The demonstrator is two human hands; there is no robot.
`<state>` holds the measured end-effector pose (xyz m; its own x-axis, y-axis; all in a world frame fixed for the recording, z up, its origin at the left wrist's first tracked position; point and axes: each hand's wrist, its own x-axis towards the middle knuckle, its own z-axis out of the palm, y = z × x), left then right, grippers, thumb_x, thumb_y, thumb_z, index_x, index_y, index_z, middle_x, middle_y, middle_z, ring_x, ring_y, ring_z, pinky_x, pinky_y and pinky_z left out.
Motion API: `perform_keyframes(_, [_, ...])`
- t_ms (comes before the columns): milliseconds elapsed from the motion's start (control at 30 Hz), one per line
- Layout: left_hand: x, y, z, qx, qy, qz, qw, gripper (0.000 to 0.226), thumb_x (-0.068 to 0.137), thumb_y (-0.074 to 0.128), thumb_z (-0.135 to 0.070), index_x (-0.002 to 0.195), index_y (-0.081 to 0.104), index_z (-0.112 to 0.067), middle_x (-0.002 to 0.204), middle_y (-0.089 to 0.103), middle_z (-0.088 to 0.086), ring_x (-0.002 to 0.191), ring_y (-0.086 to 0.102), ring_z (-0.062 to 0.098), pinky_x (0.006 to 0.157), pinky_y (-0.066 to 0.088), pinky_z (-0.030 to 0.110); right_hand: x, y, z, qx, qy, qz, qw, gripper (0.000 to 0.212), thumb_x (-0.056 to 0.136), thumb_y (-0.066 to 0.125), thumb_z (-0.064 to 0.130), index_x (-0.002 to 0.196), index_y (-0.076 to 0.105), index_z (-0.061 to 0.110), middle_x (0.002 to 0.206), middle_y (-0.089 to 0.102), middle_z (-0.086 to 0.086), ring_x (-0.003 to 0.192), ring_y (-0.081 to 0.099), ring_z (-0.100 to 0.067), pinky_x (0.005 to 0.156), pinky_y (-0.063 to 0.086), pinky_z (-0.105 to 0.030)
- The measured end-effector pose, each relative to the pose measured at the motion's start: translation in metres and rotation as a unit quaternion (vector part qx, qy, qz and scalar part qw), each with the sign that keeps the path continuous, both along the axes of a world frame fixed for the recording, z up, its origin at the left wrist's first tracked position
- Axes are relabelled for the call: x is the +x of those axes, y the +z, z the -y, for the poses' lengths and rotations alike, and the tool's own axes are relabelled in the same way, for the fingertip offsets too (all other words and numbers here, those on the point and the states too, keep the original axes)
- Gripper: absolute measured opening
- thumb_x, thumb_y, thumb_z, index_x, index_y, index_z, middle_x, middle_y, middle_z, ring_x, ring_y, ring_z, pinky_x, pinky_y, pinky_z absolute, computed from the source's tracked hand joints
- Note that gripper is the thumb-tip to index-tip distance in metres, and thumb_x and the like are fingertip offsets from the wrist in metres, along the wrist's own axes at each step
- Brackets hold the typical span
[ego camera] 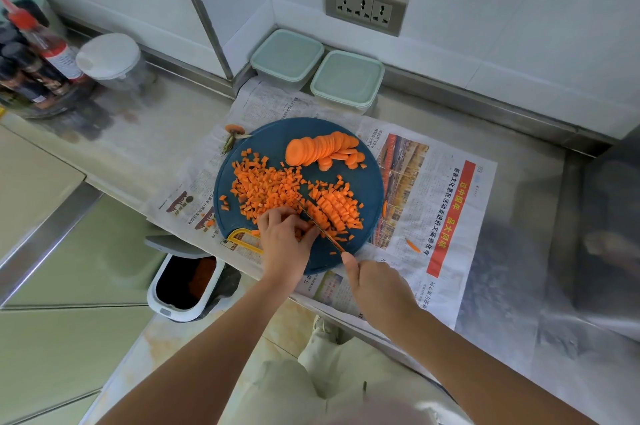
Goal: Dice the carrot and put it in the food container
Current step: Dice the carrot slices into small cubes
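A round blue cutting board lies on newspaper. It carries a heap of diced carrot on its left, a row of carrot sticks cut into cubes on its right, and overlapping carrot slices at the back. My left hand has curled fingers resting on carrot pieces at the board's near edge. My right hand grips the handle of a knife, whose blade runs down between my left fingers and the cut row. Two lidded pale-green food containers stand at the back wall.
Newspaper covers the steel counter. A carrot top lies left of the board and a yellow peeler at its near-left edge. Bottles and a white-lidded jar stand far left. An open bin sits on the floor below.
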<state>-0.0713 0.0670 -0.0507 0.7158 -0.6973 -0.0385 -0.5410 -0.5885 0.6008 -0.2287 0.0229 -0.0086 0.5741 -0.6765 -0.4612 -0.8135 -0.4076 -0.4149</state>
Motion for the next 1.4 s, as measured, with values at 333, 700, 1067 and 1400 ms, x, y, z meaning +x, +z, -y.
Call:
perform_keyframes(333, [0.001, 0.0, 0.001, -0.006, 0.002, -0.003, 1.0, 0.017, 0.081, 0.074, -0.027, 0.081, 0.073, -0.01, 0.113, 0.054, 0.003, 0.118, 0.031, 0.024, 0.098, 0.02, 0.025, 0.02, -0.009, 0.003, 0.018, 0.024, -0.048, 0.998, 0.07, 0.098, 0.0, 0.05, 0.11, 0.056, 0.012, 0.07, 0.042, -0.002, 0.054, 0.038, -0.014, 0.048, 0.034, -0.027])
perform_keyframes(700, [0.014, 0.007, -0.012, -0.009, -0.055, -0.005, 0.998, 0.023, 0.076, 0.078, -0.032, 0.088, 0.074, -0.013, 0.112, 0.055, 0.003, 0.117, 0.036, 0.024, 0.099, 0.029, 0.031, -0.002, 0.006, 0.018, 0.149, -0.076, 0.134, 0.977, 0.057, 0.102, 0.027, 0.046, 0.056, 0.031, 0.014, 0.048, 0.029, 0.001, 0.032, 0.028, -0.008, 0.05, 0.025, -0.025])
perform_keyframes(1067, [0.011, 0.014, -0.009, 0.004, -0.037, -0.013, 0.999, 0.012, 0.079, 0.076, -0.025, 0.086, 0.076, -0.015, 0.108, 0.052, -0.001, 0.116, 0.034, 0.021, 0.092, 0.016, 0.016, -0.003, 0.0, 0.001, 0.106, -0.043, 0.07, 0.991, 0.053, 0.103, 0.019, 0.046, 0.062, 0.036, 0.018, 0.058, 0.041, -0.001, 0.057, 0.045, -0.018, 0.061, 0.042, -0.032])
perform_keyframes(1400, [0.013, 0.012, -0.01, -0.008, -0.068, 0.051, 0.996, 0.008, 0.074, 0.08, -0.019, 0.08, 0.076, -0.013, 0.103, 0.057, 0.006, 0.111, 0.04, 0.029, 0.093, 0.031, 0.03, 0.019, 0.005, 0.014, 0.151, -0.07, 0.074, 0.983, 0.05, 0.104, 0.02, 0.042, 0.089, 0.055, 0.011, 0.062, 0.037, -0.003, 0.054, 0.046, -0.017, 0.052, 0.036, -0.027])
